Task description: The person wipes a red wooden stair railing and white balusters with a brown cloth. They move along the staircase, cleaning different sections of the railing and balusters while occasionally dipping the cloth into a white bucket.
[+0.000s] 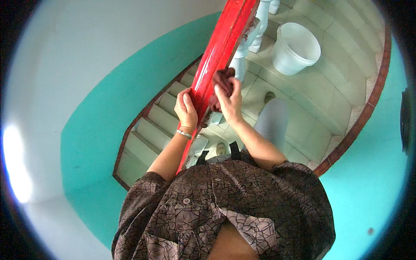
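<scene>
A glossy red handrail point(211, 65) slopes through the middle of the view, with white balusters point(240, 58) under its right side. My right hand point(231, 102) grips a crumpled maroon cloth point(222, 84) against the rail's right edge. On the opposite edge, my left hand point(187, 109) holds the rail with its fingers curled at the side and the thumb uppermost. A bracelet circles my left wrist. The rail's underside and the cloth's far side are hidden.
A white plastic bucket point(294, 52) stands on the tiled stairs point(325, 81) at upper right. More steps point(152, 128) descend beyond the rail on the left. Turquoise-and-white walls point(94, 139) curve around the stairwell. My shoes point(221, 149) are on the tiles below.
</scene>
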A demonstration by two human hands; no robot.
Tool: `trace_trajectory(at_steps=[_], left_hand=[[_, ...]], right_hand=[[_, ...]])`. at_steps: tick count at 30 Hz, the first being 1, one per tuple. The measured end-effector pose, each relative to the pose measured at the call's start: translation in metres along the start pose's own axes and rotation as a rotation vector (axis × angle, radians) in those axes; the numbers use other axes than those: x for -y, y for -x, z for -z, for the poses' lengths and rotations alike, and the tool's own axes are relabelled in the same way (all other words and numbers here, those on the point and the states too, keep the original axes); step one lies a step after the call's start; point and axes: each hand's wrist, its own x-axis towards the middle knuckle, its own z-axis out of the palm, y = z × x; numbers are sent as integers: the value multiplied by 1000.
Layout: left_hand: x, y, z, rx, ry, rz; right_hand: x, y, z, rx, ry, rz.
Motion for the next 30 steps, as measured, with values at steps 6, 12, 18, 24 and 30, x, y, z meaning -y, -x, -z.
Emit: trace_trajectory(at_steps=[6,12,18,24,30], left_hand=[[12,10,8,96,109,-299],[-22,105,23,868,724,270],[-16,117,38,959,660,561],[-15,95,107,681,351,435],[-11,99,139,489,180,457]], right_hand=[[55,39,49,488,-159,-226],[84,51,81,275,-682,-337],[23,33,97,88,-477,-422],[-34,21,59,105,-95,-258],[-55,35,0,193,402,92]])
